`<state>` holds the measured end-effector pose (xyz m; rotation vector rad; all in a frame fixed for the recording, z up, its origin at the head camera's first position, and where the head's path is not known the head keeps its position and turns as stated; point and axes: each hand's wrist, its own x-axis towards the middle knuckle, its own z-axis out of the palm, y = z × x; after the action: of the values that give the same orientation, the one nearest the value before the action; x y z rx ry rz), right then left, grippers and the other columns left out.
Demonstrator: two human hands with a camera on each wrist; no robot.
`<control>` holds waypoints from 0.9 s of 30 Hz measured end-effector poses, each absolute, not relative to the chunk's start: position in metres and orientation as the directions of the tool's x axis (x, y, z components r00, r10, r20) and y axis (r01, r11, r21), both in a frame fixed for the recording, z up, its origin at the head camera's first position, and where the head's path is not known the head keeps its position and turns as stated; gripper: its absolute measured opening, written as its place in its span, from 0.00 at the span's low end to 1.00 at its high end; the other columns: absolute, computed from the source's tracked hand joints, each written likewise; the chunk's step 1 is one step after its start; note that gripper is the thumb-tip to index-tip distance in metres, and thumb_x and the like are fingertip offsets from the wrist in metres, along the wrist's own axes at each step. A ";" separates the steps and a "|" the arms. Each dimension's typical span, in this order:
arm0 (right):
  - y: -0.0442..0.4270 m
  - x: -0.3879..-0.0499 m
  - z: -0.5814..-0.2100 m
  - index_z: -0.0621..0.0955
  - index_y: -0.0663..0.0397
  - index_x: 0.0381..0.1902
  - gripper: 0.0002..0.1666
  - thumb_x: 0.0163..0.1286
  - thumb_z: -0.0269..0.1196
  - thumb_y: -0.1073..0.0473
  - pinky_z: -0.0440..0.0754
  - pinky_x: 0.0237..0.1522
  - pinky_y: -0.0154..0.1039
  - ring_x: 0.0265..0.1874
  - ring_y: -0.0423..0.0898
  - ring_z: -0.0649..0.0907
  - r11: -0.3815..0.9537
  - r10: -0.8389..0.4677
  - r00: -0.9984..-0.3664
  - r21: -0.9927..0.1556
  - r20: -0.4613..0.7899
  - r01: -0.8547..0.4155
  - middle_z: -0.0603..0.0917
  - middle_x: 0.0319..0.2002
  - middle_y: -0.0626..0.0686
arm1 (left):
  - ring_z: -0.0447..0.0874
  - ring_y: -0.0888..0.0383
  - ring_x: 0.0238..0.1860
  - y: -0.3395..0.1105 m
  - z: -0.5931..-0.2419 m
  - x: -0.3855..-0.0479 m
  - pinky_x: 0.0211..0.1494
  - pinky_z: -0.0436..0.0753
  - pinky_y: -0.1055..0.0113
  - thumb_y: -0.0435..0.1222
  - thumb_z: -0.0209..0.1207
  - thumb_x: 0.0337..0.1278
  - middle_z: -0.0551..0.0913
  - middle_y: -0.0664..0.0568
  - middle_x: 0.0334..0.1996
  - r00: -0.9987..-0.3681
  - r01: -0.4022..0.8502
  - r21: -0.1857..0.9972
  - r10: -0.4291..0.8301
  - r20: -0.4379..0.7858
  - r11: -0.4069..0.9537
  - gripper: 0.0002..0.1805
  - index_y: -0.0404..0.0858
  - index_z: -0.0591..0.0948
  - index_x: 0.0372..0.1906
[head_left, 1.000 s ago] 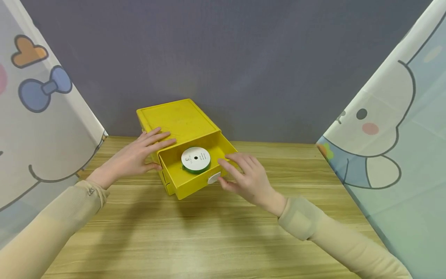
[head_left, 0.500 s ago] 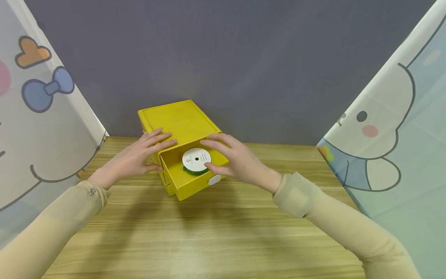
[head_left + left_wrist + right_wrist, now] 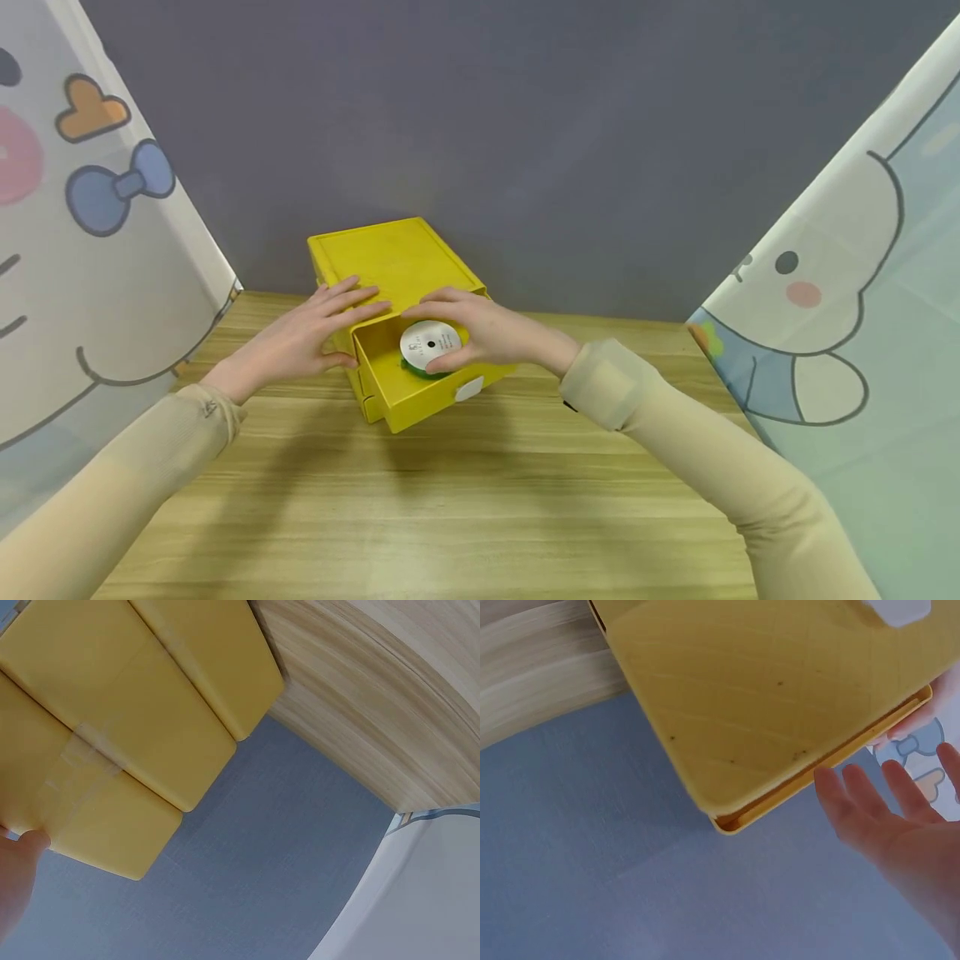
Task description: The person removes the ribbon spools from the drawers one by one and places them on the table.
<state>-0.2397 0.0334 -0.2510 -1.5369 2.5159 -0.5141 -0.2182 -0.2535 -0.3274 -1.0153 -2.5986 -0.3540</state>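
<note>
A yellow drawer box (image 3: 397,258) stands at an angle on the table, its drawer (image 3: 420,410) pulled out. Inside lies a ribbon spool (image 3: 420,337) with a white printed face and green ribbon around it. My left hand (image 3: 307,333) rests on the box, fingers spread over the top edge and thumb against the side. The left wrist view shows that thumb touching the yellow side panel (image 3: 135,727). My right hand (image 3: 480,329) reaches over the drawer, fingers extended past the spool's far side and thumb at its near right edge. Whether it touches the spool is unclear.
The drawer front carries a white handle (image 3: 469,388). Beneath is a wood-grain table (image 3: 450,517). A dark grey backdrop (image 3: 562,167) rises behind the box, with cartoon-printed panels (image 3: 810,342) on both sides.
My right hand has moved left from the drawer's right edge to over the spool. The left hand stays on the box. The view has shifted slightly.
</note>
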 end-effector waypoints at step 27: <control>0.009 -0.251 -0.251 0.69 0.51 0.68 0.39 0.61 0.68 0.50 0.75 0.60 0.41 0.60 0.49 0.74 0.449 -0.893 -0.408 -0.335 -0.189 -0.828 0.71 0.65 0.55 | 0.49 0.38 0.76 -0.253 -0.326 -0.217 0.71 0.55 0.30 0.37 0.74 0.40 0.60 0.43 0.73 -0.713 0.676 0.115 0.606 0.353 0.728 0.50 0.51 0.62 0.73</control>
<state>-0.2511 0.0093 -0.2507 -1.4650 2.3666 -0.2675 -0.2171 -0.2526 -0.3263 -1.0043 -2.6410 -0.3415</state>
